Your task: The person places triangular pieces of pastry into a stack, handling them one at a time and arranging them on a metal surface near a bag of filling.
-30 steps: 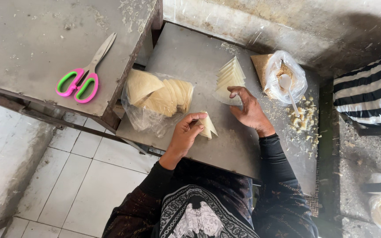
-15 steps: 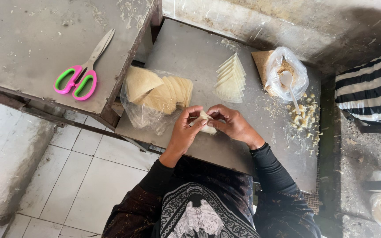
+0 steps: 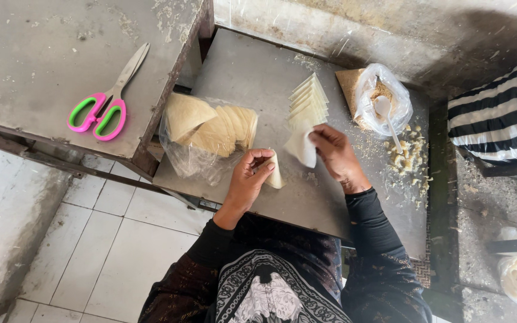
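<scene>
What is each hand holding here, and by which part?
The left hand pinches a folded pastry by its upper end. The right hand holds a white wrapper sheet by its right edge.

One head-worn camera looks steeply down, near the grey worktop.

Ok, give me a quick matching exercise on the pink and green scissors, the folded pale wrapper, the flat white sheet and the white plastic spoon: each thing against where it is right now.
Things:
1. pink and green scissors
2. folded pale wrapper
3. flat white sheet
4. white plastic spoon

Places:
A. pinched in the right hand
B. standing in the clear plastic bag
C. lying on the upper grey metal table
D. held in the left hand

Pairs: 1-C, 2-D, 3-A, 4-B
</scene>
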